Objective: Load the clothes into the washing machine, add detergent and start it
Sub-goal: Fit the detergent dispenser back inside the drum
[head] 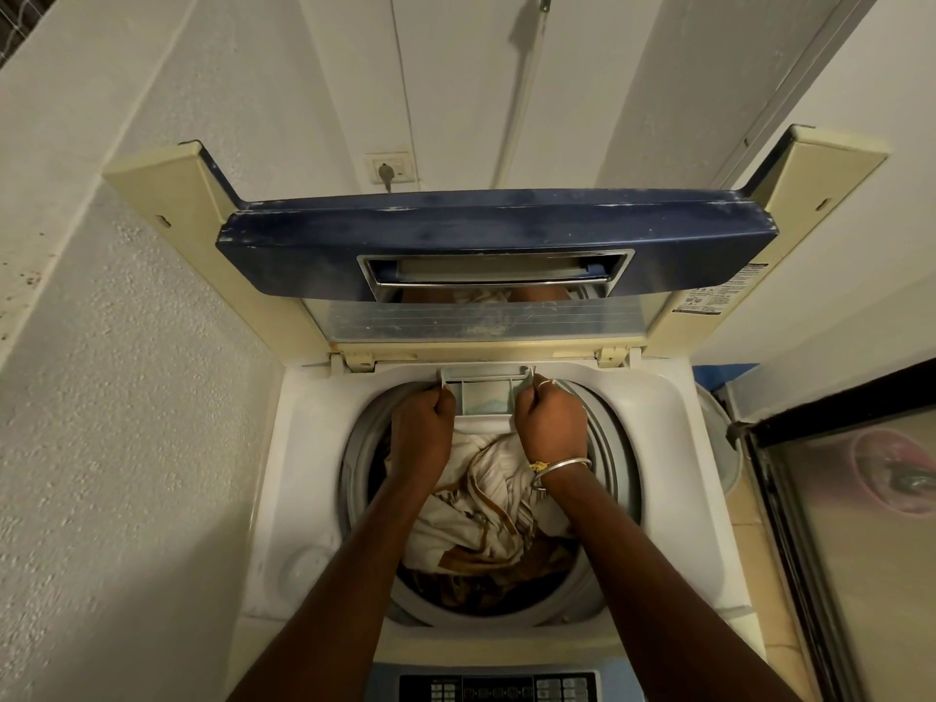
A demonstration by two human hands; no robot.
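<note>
A top-loading washing machine [673, 473] stands below me with its blue-edged lid [486, 240] folded up at the back. Cream and brown striped clothes [486, 504] fill the drum. At the drum's far rim a grey detergent drawer [483, 395] sticks out, with pale blue powder in it. My left hand [423, 423] grips the drawer's left end with curled fingers. My right hand [552, 420], with a bangle on the wrist, grips its right end. Both forearms reach over the clothes.
The control panel [506, 689] lies at the near edge. A white wall [126, 397] closes the left side, with a plugged socket [392, 169] behind the lid. A steel appliance door [861, 524] stands at the right, and a white lidded container [719, 438] sits beside the machine.
</note>
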